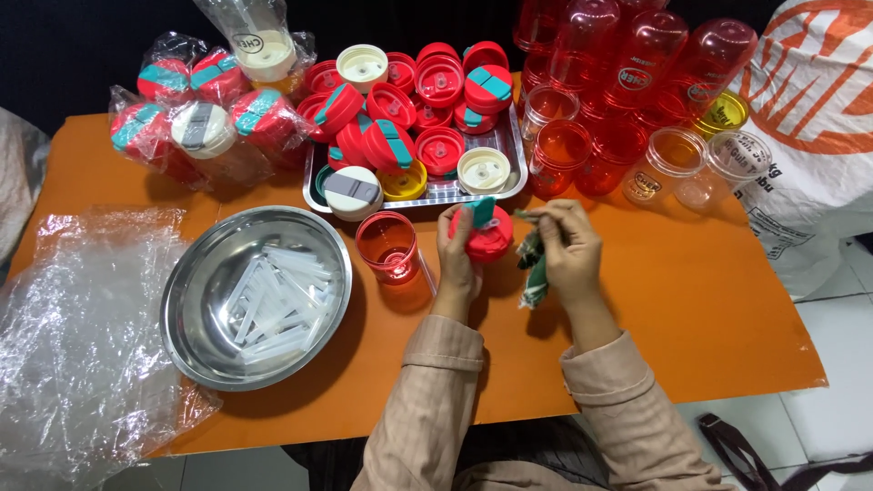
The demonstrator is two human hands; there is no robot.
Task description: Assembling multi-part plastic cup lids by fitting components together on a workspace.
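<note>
- Left hand (pixel 456 257) closed around a red lid (pixel 484 238) with a teal flip tab standing up; lid held just above the orange bench (pixel 691 300), in front of the steel tray.
- Right hand (pixel 568 247) pinched on a dark green cloth (pixel 533 264); cloth hangs down from the fingers, right beside the lid. Fingertips also seem to grip a thin stick-like item near the lid's tab; too small to tell what.
- Red transparent cup (pixel 389 247) stands upright on the bench, just left of the left hand, open mouth up.
- Steel tray (pixel 509 186) behind the hands, heaped with red lids, a few cream and one yellow.
- Round steel bowl (pixel 182 309) to the left, holding clear plastic strips (pixel 277 300).
- Crumpled clear plastic sheet (pixel 82 336) at the bench's left edge, touching the bowl.
- Bagged lids (pixel 205 118) in clear wrap at far left rear.
- Stacked red cups (pixel 627 64) lying at right rear, with a few clear and one yellow cup beside them.
- White printed sack (pixel 814 118) at far right, off the bench edge.
- Both sleeves beige, striped.
</note>
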